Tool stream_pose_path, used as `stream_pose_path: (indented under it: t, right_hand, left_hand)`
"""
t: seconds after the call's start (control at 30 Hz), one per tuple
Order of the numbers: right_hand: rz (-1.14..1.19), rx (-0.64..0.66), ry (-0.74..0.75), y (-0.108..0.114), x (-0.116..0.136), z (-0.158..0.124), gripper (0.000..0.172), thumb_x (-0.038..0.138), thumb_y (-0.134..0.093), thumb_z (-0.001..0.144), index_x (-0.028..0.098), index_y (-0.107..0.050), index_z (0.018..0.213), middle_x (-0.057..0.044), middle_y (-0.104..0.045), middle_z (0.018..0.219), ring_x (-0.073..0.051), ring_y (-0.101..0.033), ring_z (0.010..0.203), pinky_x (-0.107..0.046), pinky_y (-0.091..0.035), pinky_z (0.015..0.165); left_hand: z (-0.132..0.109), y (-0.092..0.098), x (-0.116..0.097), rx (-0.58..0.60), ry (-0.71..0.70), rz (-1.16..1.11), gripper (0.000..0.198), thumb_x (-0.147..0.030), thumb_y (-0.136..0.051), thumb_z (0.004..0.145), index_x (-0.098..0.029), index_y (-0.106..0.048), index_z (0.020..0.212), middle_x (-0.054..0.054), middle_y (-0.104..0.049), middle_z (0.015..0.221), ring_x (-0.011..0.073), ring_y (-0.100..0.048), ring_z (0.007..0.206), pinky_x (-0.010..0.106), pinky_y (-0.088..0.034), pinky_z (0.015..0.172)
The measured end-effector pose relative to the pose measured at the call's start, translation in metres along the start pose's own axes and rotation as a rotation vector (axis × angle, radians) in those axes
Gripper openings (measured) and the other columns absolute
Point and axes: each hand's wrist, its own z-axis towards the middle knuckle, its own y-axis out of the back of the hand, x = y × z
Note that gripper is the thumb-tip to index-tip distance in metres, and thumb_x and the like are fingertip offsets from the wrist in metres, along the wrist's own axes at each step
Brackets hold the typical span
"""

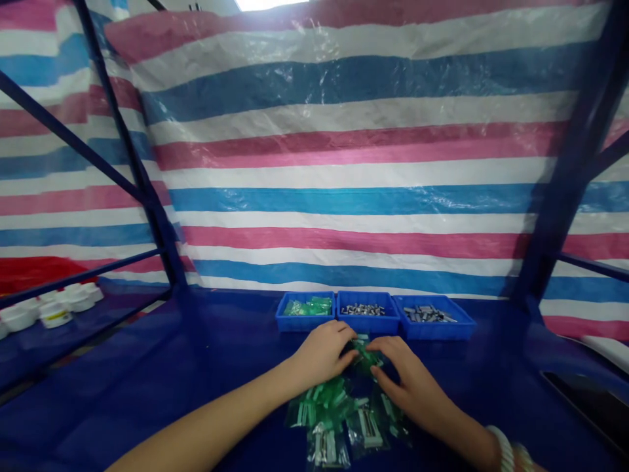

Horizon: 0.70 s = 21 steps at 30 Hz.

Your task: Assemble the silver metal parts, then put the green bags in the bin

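In the head view my left hand (324,352) reaches in from the lower left, its thumb and fingers curled on the near edge of a small green-printed plastic bag (364,357). Across from it, my right hand (410,377) has its bent fingers and thumb on the other side of the same bag. The fingertips are partly blurred. Below the hands lies a heap of similar green bags (324,401). Nearest me, clear bags (366,427) show pale strips and small metal pieces inside.
Behind my hands stand three blue bins in a row: one with green bags (314,305), one with small metal parts (362,309), one with grey metal pieces (430,314). White round tubs (56,308) sit left beyond the blue frame (157,223). A dark phone-like slab (590,406) lies right.
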Motion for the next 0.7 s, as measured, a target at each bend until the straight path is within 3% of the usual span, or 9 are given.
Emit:
stream_pose_path:
  t: [0.07,0.2,0.33,0.43,0.53,0.63,0.7]
  right_hand:
    - [0.015,-0.052,0.005,0.001,0.0,0.0,0.024,0.014,-0.05,0.087,0.02,-0.059,0.109,-0.01,-0.062,0.11,-0.026,-0.057,0.106,-0.044,-0.047,0.094]
    - [0.029,-0.182,0.037,0.008,0.002,0.002,0.022,0.017,-0.049,0.089,0.023,-0.058,0.108,-0.008,-0.062,0.109,-0.025,-0.057,0.107,-0.042,-0.046,0.095]
    - [0.068,-0.226,0.022,0.01,0.002,0.002,0.022,0.019,-0.05,0.088,0.024,-0.059,0.108,-0.007,-0.063,0.109,-0.025,-0.058,0.106,-0.042,-0.046,0.094]
    - [0.173,-0.227,-0.086,0.007,0.003,0.002,0.033,0.023,-0.056,0.084,0.023,-0.056,0.117,-0.009,-0.062,0.117,-0.026,-0.058,0.107,-0.043,-0.048,0.091]
    - [0.407,-0.138,-0.206,0.009,0.011,0.003,0.044,0.027,-0.063,0.08,0.021,-0.054,0.123,-0.011,-0.064,0.118,-0.026,-0.061,0.104,-0.04,-0.051,0.085]
    - [0.645,0.049,-0.286,0.013,0.022,0.005,0.022,0.031,-0.069,0.079,0.018,-0.065,0.096,-0.006,-0.071,0.089,-0.02,-0.066,0.081,-0.031,-0.051,0.074]
    - [0.766,0.13,-0.373,0.013,0.027,0.005,0.02,0.033,-0.075,0.075,0.017,-0.065,0.079,-0.002,-0.068,0.07,-0.014,-0.062,0.062,-0.025,-0.048,0.06]
  left_hand:
    - [0.008,-0.006,0.001,0.021,-0.056,0.004,0.023,-0.015,-0.064,0.079,-0.017,-0.066,0.102,0.007,-0.072,0.097,0.0239,-0.066,0.092,0.033,-0.051,0.081]
    - [0.017,-0.012,0.011,0.019,-0.121,0.016,0.009,-0.01,-0.064,0.073,-0.014,-0.066,0.08,0.007,-0.07,0.076,0.0244,-0.066,0.072,0.032,-0.052,0.066]
    - [0.015,-0.005,0.009,-0.098,-0.124,-0.028,0.014,-0.009,-0.052,0.084,-0.014,-0.064,0.079,0.009,-0.068,0.075,0.0242,-0.064,0.073,0.036,-0.051,0.069]
    - [0.009,0.013,-0.004,-0.233,-0.073,-0.124,0.017,-0.01,-0.048,0.087,-0.015,-0.064,0.085,0.008,-0.067,0.082,0.0219,-0.063,0.079,0.036,-0.051,0.074]
    - [-0.001,0.029,-0.022,-0.312,-0.019,-0.245,0.013,-0.009,-0.053,0.083,-0.016,-0.064,0.084,0.004,-0.066,0.079,0.0162,-0.063,0.073,0.028,-0.052,0.068]
    - [-0.013,0.034,-0.037,-0.308,0.172,-0.557,0.01,-0.011,-0.058,0.08,-0.016,-0.066,0.081,0.001,-0.065,0.072,0.0132,-0.063,0.066,0.021,-0.05,0.056]
    - [-0.019,0.03,-0.042,-0.27,0.375,-0.903,0.007,-0.018,-0.064,0.079,-0.016,-0.066,0.085,0.0,-0.063,0.072,0.0117,-0.061,0.061,0.022,-0.05,0.053]
